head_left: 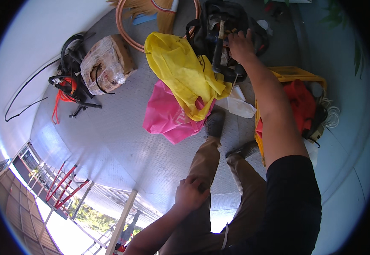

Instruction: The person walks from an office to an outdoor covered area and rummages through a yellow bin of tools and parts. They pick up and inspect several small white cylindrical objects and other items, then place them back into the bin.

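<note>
My right hand (241, 46) reaches into a black tool bag (212, 10), fingers apart over the tools inside; what the fingertips touch is hidden. Beside it a hammer (219, 46) leans across the bag's front, its pale end upward. My left hand (192, 194) rests on my left leg near the knee, fingers curled round something small and dark that I cannot make out. In front of the tool bag lies a yellow cloth bag (174, 70), partly covering a pink bag (163, 112). A white sheet or packet (240, 105) is on the floor near my feet.
On the right stands a yellow crate (289, 75) with red cloth (299, 106) and white cable. To the left are a plastic-wrapped box (108, 63) and black straps (72, 55) with orange cord. Copper tubing (119, 25) and a broom (166, 19) lie at the back.
</note>
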{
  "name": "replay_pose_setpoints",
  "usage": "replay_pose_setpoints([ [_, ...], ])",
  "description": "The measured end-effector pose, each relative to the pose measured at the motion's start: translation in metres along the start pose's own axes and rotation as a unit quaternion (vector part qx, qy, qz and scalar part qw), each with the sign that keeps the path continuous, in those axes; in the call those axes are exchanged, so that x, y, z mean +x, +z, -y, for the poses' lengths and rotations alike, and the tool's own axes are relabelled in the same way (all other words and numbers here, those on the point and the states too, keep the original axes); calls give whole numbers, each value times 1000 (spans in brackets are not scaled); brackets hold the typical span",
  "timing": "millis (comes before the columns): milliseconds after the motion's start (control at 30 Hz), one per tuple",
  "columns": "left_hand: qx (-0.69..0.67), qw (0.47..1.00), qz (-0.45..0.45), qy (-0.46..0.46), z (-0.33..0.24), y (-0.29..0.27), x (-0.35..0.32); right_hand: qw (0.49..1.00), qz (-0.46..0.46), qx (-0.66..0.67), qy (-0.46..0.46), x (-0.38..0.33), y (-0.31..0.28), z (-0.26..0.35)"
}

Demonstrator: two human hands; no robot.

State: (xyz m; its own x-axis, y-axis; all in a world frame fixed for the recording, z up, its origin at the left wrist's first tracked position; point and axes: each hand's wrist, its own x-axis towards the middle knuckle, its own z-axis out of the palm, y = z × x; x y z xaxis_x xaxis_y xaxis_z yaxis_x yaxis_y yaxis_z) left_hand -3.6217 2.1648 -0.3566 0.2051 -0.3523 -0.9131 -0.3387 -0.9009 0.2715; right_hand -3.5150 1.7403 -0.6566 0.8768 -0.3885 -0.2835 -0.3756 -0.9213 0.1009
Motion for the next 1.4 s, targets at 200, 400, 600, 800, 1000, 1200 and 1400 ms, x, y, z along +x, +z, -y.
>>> replay_pose_setpoints([
  [200,20,1000,19,8,3,13,3,966,252,-45,-45,-7,-74,4],
  [400,28,999,12,-18,-4,17,0,928,360,-67,-62,-23,-157,-31],
  [600,71,997,26,-17,-5,22,-1,986,113,-36,-119,10,-137,-43],
  [800,126,991,14,52,0,37,-3,960,88,260,60,-19,-87,44],
  [1000,140,990,-29,17,-16,57,-4,774,176,580,184,-250,-46,135],
  [1200,243,970,5,24,-38,79,-3,669,166,658,303,-494,-59,107],
  [1400,336,941,34,15,-69,95,-3,567,36,713,412,-618,-94,-55],
])
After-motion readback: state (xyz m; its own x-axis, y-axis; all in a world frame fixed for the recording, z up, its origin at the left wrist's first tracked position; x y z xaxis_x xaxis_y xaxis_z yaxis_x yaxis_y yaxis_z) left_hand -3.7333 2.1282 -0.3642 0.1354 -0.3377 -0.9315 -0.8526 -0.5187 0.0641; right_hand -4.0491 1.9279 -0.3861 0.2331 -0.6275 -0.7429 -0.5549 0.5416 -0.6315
